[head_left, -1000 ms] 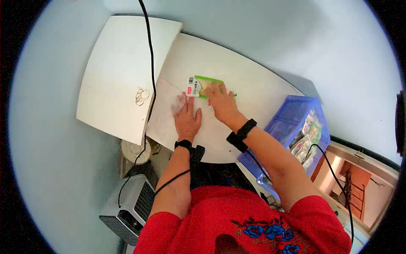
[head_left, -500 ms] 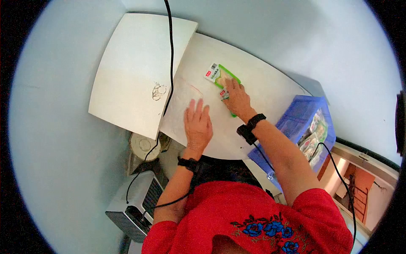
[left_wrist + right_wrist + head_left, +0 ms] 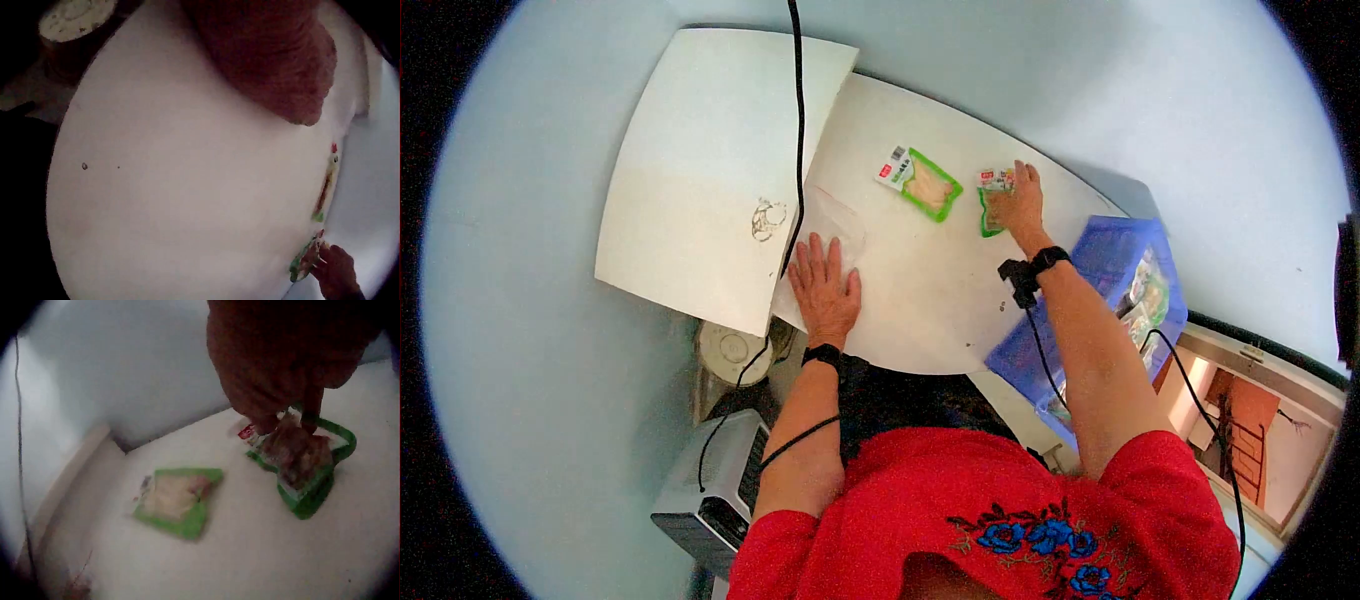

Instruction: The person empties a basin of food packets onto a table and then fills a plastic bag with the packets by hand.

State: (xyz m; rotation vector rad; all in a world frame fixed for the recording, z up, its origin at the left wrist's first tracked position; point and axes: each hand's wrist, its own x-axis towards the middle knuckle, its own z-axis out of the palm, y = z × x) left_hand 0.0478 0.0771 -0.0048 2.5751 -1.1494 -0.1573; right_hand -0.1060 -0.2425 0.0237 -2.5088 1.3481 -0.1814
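Observation:
My right hand (image 3: 1024,210) holds a green-edged food packet (image 3: 297,456) on the white table, fingers and thumb bent down onto it in the right wrist view. The packet bulges and shows brownish food through its clear front. A second green-edged packet (image 3: 928,188) with pale food lies flat to its left, apart from both hands. My left hand (image 3: 824,290) rests palm down with fingers spread at the table's left side, over a thin clear plastic sheet or bag (image 3: 840,215).
A blue basket (image 3: 1110,250) with several packets stands at the table's right edge. A raised white board (image 3: 700,150) borders the left side, with a black cable (image 3: 800,130) hanging across it. Below sit a round-topped stool (image 3: 735,352) and a grey appliance (image 3: 715,470).
The right hand has carried its packet rightward, away from the second packet, which stays lying on the table. My left hand has left the packets, lifted, and come down on the clear plastic.

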